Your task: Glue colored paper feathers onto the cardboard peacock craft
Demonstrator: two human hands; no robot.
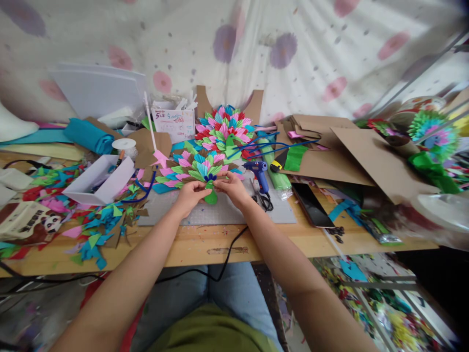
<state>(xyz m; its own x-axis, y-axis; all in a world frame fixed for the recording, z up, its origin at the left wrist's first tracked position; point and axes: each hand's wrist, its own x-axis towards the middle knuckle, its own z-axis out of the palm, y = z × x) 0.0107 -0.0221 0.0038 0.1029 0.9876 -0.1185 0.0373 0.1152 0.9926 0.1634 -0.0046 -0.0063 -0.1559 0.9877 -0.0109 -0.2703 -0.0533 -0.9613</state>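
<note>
Thumb and fingers of my left hand (192, 196) are closed on a green paper cutout (211, 197) with a rounded end towards me. From the other side, my right hand (233, 188) pinches at a small dark blue looped piece (210, 178) at the cutout's far end. Whether the blue piece is fixed to the green one I cannot tell. Just beyond both hands spreads a fan of pink, green, blue and brown crepe-paper petals (200, 166). Behind it lies a second petal fan (225, 128) with more red. A grey cutting mat (161, 210) lies underneath.
Right of my hands lie a blue glue gun (259, 175), scissors (255, 188), a tape measure (279, 161) and a phone (311, 205). Cardboard sheets (326, 146) cover the right side. Leftward are a white box (98, 183) and paper scraps (97, 239). A black cable (230, 252) crosses the front edge.
</note>
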